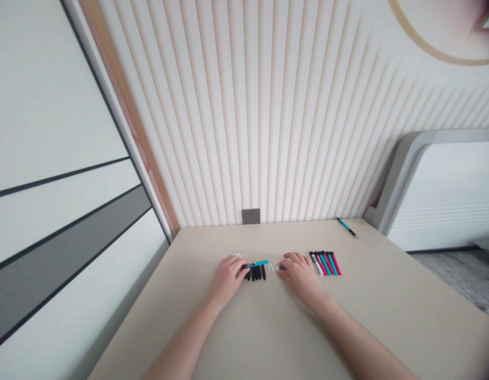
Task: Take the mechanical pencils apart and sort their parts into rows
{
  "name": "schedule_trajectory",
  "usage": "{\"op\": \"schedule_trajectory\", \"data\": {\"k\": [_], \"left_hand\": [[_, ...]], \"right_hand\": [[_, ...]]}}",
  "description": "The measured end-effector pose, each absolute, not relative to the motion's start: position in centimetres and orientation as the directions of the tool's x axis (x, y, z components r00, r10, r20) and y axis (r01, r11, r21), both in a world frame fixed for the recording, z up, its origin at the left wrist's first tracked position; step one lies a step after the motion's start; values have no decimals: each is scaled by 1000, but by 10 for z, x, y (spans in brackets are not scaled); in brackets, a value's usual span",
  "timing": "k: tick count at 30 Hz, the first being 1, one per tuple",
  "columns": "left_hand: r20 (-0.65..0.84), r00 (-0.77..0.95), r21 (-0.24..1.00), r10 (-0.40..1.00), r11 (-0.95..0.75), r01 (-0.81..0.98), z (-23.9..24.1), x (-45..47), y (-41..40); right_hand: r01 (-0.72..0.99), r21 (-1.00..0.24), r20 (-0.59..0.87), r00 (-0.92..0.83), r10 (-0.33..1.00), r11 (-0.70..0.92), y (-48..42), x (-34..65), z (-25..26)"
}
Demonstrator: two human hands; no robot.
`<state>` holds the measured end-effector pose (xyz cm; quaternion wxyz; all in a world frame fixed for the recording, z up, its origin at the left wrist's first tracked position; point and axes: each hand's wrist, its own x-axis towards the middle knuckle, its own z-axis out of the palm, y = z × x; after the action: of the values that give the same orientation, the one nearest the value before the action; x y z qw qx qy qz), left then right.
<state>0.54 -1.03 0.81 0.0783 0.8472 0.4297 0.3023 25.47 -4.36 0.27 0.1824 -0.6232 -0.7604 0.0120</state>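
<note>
My left hand (229,271) is closed, thumb and fingers pinching a blue and black pen part (261,262) that points to the right. Under and beside it lies a row of short black pen parts (258,273). Several small white pieces (272,267) are scattered between the two hands, and more white pieces (237,255) lie just beyond my left fingers. My right hand (299,272) rests low over the table, its thumb and forefinger closed at a small dark piece (283,268), mostly hidden by the fingers.
To the right of my right hand, several white, pink and blue tubes with black ends (325,263) lie side by side. A blue and black pen (347,227) lies near the table's (260,327) far right corner. A dark socket (251,216) sits on the ribbed wall behind.
</note>
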Motion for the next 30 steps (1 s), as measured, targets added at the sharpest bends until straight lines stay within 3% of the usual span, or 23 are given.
{"op": "schedule_trajectory", "data": {"k": [18, 21, 26, 30], "left_hand": [[474, 438, 388, 764, -627, 675, 6, 5, -9], [463, 442, 386, 768, -624, 680, 6, 5, -10], [470, 445, 377, 762, -629, 679, 6, 6, -10], [464, 457, 370, 758, -635, 678, 7, 6, -10]], "right_hand": [[933, -278, 293, -143, 945, 227, -45, 254, 6], [902, -357, 330, -121, 936, 242, -44, 254, 7], [714, -612, 392, -100, 915, 340, -41, 252, 8], [582, -694, 414, -159, 896, 424, -41, 249, 9]]}}
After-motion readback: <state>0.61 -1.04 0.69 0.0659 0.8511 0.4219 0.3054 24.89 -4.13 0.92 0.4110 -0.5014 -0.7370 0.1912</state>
